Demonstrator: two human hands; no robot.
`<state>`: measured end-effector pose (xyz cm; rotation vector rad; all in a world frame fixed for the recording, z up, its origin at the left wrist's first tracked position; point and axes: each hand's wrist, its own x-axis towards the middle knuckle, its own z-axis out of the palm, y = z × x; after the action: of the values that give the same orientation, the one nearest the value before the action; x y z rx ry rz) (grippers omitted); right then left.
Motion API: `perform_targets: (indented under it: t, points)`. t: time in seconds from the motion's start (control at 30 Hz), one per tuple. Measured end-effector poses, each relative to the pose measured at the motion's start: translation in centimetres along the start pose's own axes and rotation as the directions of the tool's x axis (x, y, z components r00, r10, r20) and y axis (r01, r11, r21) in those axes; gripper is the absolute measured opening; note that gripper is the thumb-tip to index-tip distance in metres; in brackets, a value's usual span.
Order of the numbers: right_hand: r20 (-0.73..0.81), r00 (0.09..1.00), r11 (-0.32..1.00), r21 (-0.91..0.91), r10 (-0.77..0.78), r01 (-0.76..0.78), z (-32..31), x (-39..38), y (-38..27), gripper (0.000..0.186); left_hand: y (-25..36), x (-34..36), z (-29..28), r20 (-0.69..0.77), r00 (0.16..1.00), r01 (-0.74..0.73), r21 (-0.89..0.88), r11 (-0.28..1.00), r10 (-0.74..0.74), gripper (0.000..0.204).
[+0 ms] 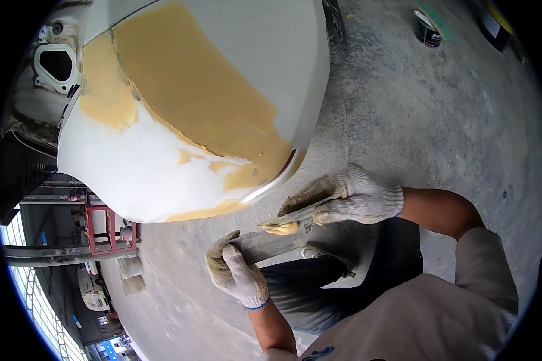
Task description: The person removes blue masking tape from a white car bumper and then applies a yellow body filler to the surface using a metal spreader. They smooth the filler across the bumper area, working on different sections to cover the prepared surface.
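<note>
In a soiled white knit glove, my left hand [238, 274] is closed on the end of a flat grey putty board [268, 246]. My right hand [361, 195], gloved the same way, grips a putty spreader [307, 212] just above the board. A lump of yellow putty [283, 228] sits under the spreader's edge, over the board. Ahead of both hands is a white car body panel [132, 174] with broad patches of tan putty [193, 78], ridged along one edge. The hands are apart from the panel.
An open black can [427, 33] with a green sheet beside it stands on the concrete floor [391, 114] at the far right, near a dark bucket with a yellow rim [495, 27]. At left are a red metal frame [102, 222], pale buckets [130, 274] and a parked vehicle [93, 289].
</note>
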<state>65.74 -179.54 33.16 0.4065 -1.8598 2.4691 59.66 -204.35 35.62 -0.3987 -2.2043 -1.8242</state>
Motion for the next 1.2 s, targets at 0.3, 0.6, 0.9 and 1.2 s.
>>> perform_targets:
  t: [0.3,0.6,0.9,1.2]
  points:
    - [-0.411,0.909,0.95,-0.248,0.073,-0.189,0.4,0.1,-1.3,0.023,1.2,0.5,-2.6,-0.278,0.944,-0.064,0.375,0.925,0.178,0.025]
    - [-0.56,0.827,0.997,-0.08,-0.056,0.013,7.3,1.7,-1.2,0.021,1.6,-3.6,-1.8,-0.203,0.955,-0.189,0.147,0.971,0.217,0.023]
    - [-0.695,0.718,0.944,0.215,-0.032,0.25,10.6,0.0,-1.7,0.017,0.8,-7.6,-2.7,0.068,0.997,0.034,-0.018,0.999,-0.033,0.015]
    - [0.123,0.988,0.774,-0.633,0.09,0.008,7.3,-1.5,-2.8,0.036,-0.3,-5.0,-5.7,-0.015,0.999,0.049,-0.198,0.979,-0.053,0.021]
